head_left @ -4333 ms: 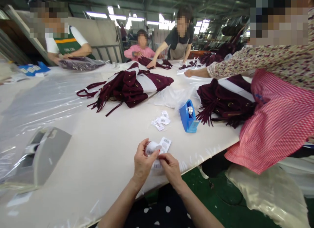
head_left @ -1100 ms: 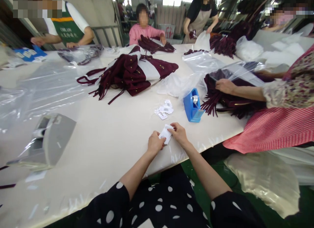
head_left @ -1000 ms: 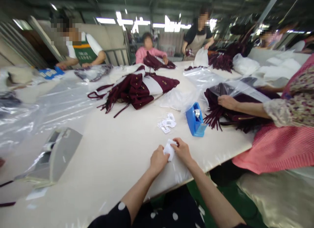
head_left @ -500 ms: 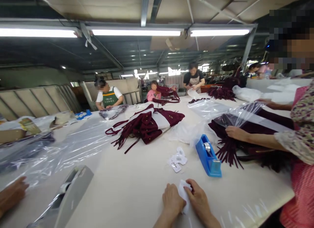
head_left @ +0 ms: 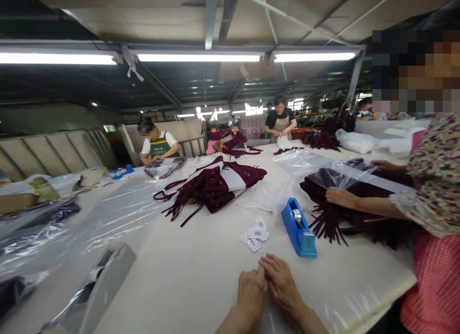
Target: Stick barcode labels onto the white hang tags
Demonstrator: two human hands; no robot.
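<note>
Over the pale tabletop near its front, my left hand and my right hand meet at the fingertips. A small piece of white paper is pinched between them, and only a sliver of it shows. My left fingers are curled, with the index finger reaching to my right fingertips. My right fingers lie close together, bent over the paper. Just beyond are several white tags in a loose pile. A blue tape dispenser stands to the right of the tags.
Maroon fringed bags lie mid-table. On the right, a co-worker's hand holds clear plastic over another maroon bag. A grey tape dispenser stands at front left beside plastic sheeting. Other people work across the table.
My hands have come closer together, and the white paper between them is now mostly covered. Another person's hand at the far left has left the view.
</note>
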